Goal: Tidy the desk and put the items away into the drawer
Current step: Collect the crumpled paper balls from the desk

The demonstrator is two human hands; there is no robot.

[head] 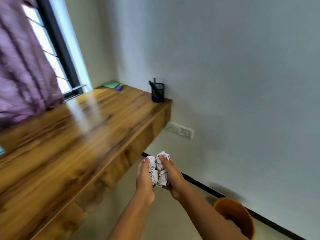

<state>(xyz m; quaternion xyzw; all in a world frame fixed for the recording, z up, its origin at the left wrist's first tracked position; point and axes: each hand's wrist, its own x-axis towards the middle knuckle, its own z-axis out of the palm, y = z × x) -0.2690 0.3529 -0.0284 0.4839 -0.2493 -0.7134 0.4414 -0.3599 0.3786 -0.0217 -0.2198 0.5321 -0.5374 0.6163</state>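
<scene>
Several crumpled white paper balls (159, 170) are cupped between my left hand (145, 175) and my right hand (173, 177), off the desk's front edge and above the floor. Both hands curl round the bundle from either side. The wooden desk (72, 141) runs along the left. On its far end lie a green notepad (111, 84) and a blue marker (119, 87). A black mesh pen holder (158, 92) with pens stands at the desk's right corner by the wall. The drawer fronts under the desk edge are blurred.
An orange waste bin (237, 217) stands on the floor at the lower right by the wall, partly behind my right forearm. A wall socket (180, 130) sits below the desk's end. A purple curtain (22, 66) hangs over the window at left.
</scene>
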